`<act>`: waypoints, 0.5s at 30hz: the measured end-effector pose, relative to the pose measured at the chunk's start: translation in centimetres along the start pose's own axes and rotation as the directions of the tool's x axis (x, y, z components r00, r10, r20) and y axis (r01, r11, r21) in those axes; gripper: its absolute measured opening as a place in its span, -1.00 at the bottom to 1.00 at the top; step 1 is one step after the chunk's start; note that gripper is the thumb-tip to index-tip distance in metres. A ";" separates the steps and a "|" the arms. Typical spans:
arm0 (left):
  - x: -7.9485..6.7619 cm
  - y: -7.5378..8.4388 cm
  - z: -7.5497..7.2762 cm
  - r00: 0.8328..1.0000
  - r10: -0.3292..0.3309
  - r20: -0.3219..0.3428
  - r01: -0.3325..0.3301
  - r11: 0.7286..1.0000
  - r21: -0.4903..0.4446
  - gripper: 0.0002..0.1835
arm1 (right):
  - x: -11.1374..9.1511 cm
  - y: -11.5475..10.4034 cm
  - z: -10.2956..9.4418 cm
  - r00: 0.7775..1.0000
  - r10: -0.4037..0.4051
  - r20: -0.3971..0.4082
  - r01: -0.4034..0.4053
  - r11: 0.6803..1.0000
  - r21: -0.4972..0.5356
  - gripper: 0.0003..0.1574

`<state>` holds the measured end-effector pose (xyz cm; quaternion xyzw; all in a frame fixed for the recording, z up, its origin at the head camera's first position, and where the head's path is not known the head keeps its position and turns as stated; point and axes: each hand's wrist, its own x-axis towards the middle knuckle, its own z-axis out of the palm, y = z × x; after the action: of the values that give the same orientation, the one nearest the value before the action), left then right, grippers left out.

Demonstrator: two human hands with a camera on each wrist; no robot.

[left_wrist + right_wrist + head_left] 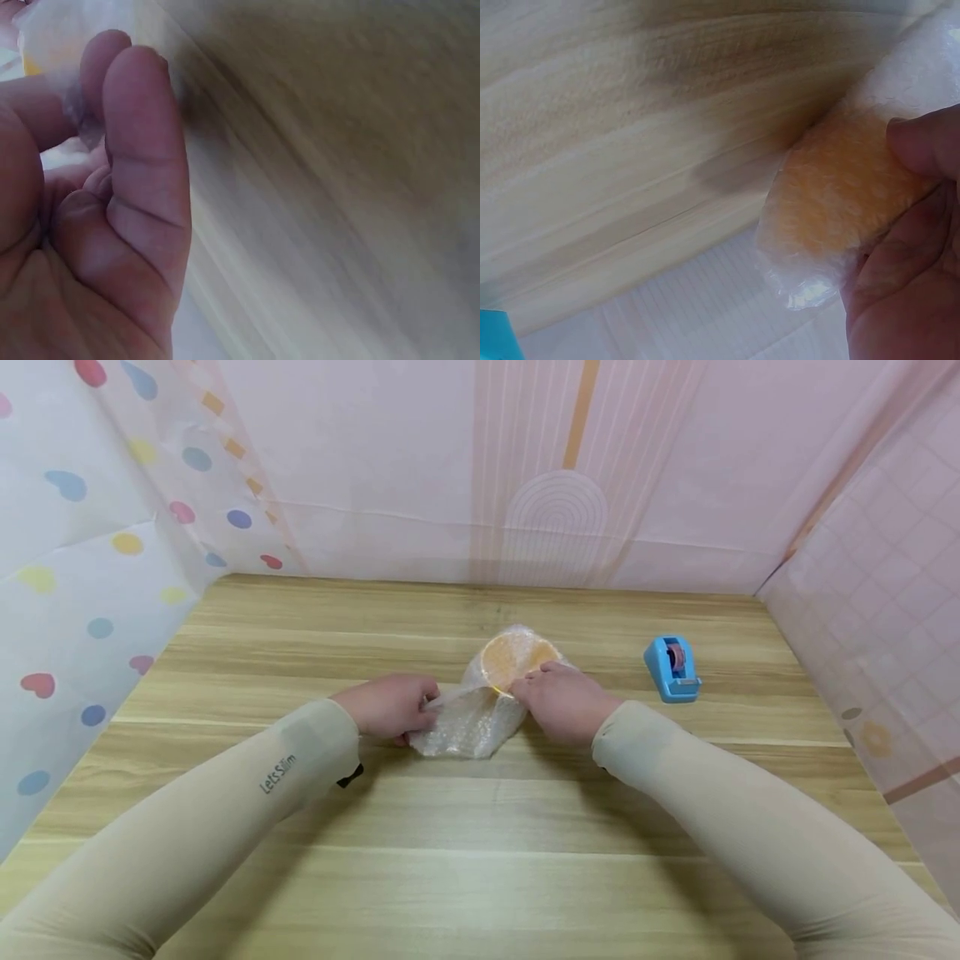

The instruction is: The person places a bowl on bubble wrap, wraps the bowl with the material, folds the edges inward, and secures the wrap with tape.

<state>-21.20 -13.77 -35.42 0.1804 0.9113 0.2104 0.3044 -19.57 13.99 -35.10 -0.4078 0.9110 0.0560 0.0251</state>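
A round orange thing, looking like a citrus slice with a bright yellow rim, lies in clear bubble wrap near the middle of the table. At the wrap's loose left end, my left hand pinches its edge between thumb and fingers. My right hand grips the wrapped thing from the right, thumb and fingers on the plastic. The right wrist view shows the orange part through the bubbles, covered by the wrap. Part of the thing is hidden under my right fingers.
To the right on the wood-grain table stands a blue tape dispenser with a reddish roll. Patterned sheets rise along the table's back and sides, including a pale pink backdrop.
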 end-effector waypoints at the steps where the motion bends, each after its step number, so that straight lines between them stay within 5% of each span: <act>1: -0.1 0.0 0.0 1.000 0.005 0.009 -0.005 1.000 -0.002 -0.85 | 0.0 0.0 0.0 1.000 0.004 0.003 -0.004 1.000 0.003 -0.73; 7: -0.7 -0.2 -0.2 0.999 0.030 0.044 -0.029 0.999 -0.018 -0.85 | 0.1 0.1 -0.1 1.000 -0.001 -0.002 0.001 1.000 0.000 -0.71; 15: -2.1 0.6 -0.4 0.998 0.033 0.054 -0.022 0.979 -0.203 -0.94 | 0.1 0.0 -0.4 0.999 0.016 0.037 -0.016 1.000 0.000 -0.71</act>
<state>-19.78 -14.32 -33.83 0.1671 0.8736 0.3010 0.3441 -19.62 13.84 -34.75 -0.3995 0.9136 0.0635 0.0418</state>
